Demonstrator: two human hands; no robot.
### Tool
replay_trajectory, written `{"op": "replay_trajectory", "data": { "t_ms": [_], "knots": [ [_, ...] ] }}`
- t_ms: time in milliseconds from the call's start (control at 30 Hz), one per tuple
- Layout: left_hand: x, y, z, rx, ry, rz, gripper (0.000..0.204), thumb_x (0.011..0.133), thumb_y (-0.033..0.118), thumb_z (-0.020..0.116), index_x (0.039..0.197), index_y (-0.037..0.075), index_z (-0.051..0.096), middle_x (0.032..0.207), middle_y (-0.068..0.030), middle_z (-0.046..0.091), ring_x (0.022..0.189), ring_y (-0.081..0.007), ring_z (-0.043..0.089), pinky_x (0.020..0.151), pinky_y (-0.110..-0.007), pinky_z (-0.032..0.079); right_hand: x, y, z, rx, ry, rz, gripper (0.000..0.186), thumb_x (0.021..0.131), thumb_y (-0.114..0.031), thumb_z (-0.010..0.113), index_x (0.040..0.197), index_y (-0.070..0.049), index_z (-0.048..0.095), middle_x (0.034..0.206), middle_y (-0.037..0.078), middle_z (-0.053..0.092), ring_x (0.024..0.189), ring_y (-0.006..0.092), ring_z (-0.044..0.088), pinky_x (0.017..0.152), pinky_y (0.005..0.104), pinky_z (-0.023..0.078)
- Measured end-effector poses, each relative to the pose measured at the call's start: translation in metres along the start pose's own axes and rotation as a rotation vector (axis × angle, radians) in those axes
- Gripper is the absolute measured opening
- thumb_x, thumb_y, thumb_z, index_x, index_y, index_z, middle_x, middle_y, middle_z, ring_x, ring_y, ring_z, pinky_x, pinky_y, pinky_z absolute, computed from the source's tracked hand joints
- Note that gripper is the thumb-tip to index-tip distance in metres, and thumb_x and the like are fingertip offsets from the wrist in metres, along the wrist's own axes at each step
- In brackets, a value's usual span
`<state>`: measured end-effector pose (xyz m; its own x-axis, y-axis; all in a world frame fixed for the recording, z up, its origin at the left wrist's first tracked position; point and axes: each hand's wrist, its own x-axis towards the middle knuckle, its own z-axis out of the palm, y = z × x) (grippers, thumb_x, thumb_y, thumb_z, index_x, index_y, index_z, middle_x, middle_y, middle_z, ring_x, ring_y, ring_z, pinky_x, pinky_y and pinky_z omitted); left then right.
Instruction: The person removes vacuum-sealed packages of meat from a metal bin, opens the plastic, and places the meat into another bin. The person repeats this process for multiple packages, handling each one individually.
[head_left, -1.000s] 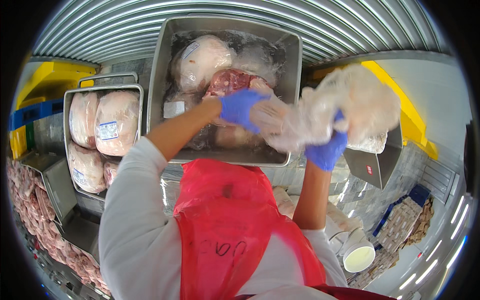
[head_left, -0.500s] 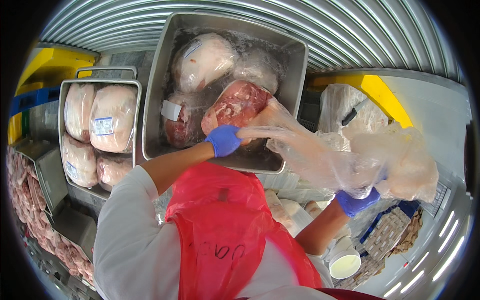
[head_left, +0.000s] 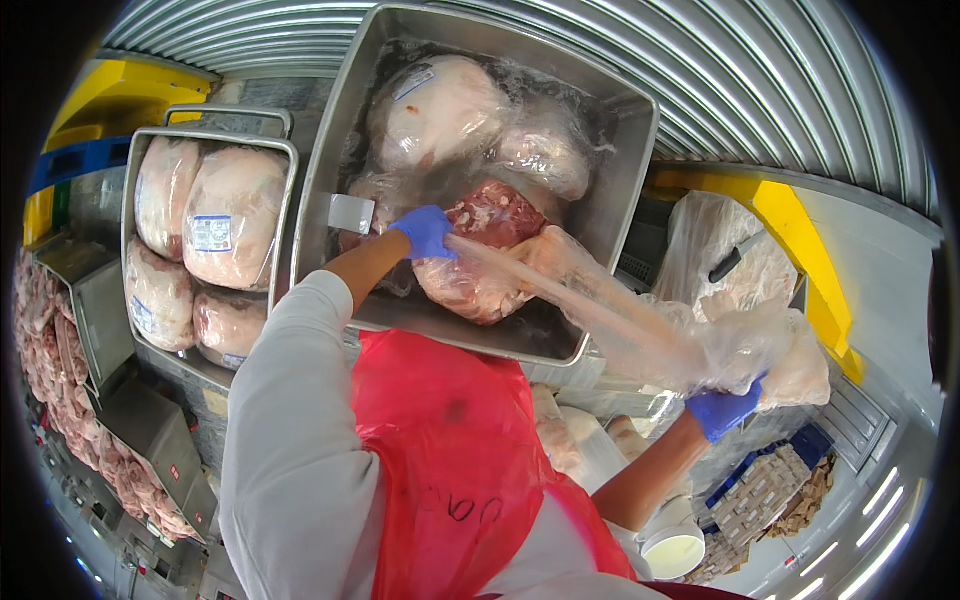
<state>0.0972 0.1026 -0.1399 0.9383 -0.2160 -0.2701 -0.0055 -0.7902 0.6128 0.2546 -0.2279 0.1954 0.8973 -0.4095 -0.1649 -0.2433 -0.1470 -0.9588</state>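
Observation:
In a deep metal tub (head_left: 322, 210) lies a large piece of red raw meat (head_left: 462, 285), partly out of its clear plastic bag (head_left: 620, 325). The bag stretches from the meat over the tub's right rim. My left hand (head_left: 424, 232), in a blue glove, is closed on the plastic's edge against the meat's left side. Outside the tub, at lower right, my gloved right hand (head_left: 727, 408) grips the bunched far end of the bag, its fingers partly hidden. Wrapped pale meat pieces (head_left: 440, 112) lie behind in the tub; a white label (head_left: 352, 214) shows at left.
A smaller metal bin (head_left: 283, 240) at left holds several wrapped meat pieces (head_left: 235, 215). A dark-handled knife (head_left: 735, 258) rests on plastic at right, beside a yellow frame (head_left: 800, 240). A white bucket (head_left: 672, 545) stands lower right. Corrugated metal (head_left: 760, 90) runs behind.
My left hand has moved up along the meat, drawing a taut strip of plastic across it. The meat has turned, and the bunched bag at right has drawn in smaller.

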Motion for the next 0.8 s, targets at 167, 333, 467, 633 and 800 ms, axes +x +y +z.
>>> {"op": "replay_trajectory", "data": {
  "t_ms": [167,333,467,633,800],
  "knots": [
    [-0.009,-0.023,0.041,0.167,0.001,0.098,0.032,0.073,0.036,0.058,0.061,0.006,0.063,0.07,-0.0147,0.061,0.067,-0.0365,0.058,0.065,-0.043,0.046,0.031,0.043,-0.032,0.22,0.053,0.235,0.045,0.085,-0.034,0.048,0.12,-0.005,0.048,0.117,0.012,0.053,0.107,0.0291,0.051,0.091,0.0457,0.042],
    [-0.061,0.064,0.017,-0.144,-0.279,-0.038,0.025,0.078,0.029,0.051,0.081,0.01,0.066,0.073,-0.0187,0.061,0.066,-0.0369,0.058,0.062,-0.045,0.047,0.041,0.093,-0.059,0.203,0.132,0.41,0.052,0.082,-0.041,0.051,0.121,-0.008,0.046,0.116,0.009,0.05,0.107,0.0265,0.048,0.086,0.0426,0.043],
    [-0.042,0.174,0.012,-0.259,-0.089,0.029,0.035,0.086,0.033,0.041,0.106,0.009,0.058,0.08,-0.0222,0.06,0.07,-0.0375,0.058,0.063,-0.046,0.046,0.042,0.134,-0.057,0.28,0.1,0.515,0.05,0.081,-0.04,0.054,0.119,-0.008,0.048,0.109,0.008,0.054,0.104,0.027,0.05,0.086,0.0428,0.043],
    [-0.004,0.187,-0.013,-0.526,0.012,-0.35,0.04,0.092,0.033,0.036,0.102,0.002,0.06,0.083,-0.0252,0.059,0.073,-0.0389,0.058,0.064,-0.044,0.046,0.046,0.146,-0.027,0.46,-0.217,0.579,0.044,0.082,-0.031,0.053,0.118,-0.007,0.049,0.116,0.009,0.054,0.108,0.0284,0.049,0.092,0.0447,0.04],
    [-0.051,0.105,-0.05,-0.143,0.314,-0.355,0.039,0.09,0.035,0.045,0.082,0.0,0.061,0.061,-0.0146,0.057,0.052,-0.0249,0.056,0.049,-0.038,0.045,0.032,0.133,0.003,0.495,-0.357,0.569,0.041,0.083,-0.027,0.055,0.119,-0.009,0.049,0.117,0.007,0.054,0.108,0.0261,0.05,0.094,0.0442,0.04]
  ]
}}
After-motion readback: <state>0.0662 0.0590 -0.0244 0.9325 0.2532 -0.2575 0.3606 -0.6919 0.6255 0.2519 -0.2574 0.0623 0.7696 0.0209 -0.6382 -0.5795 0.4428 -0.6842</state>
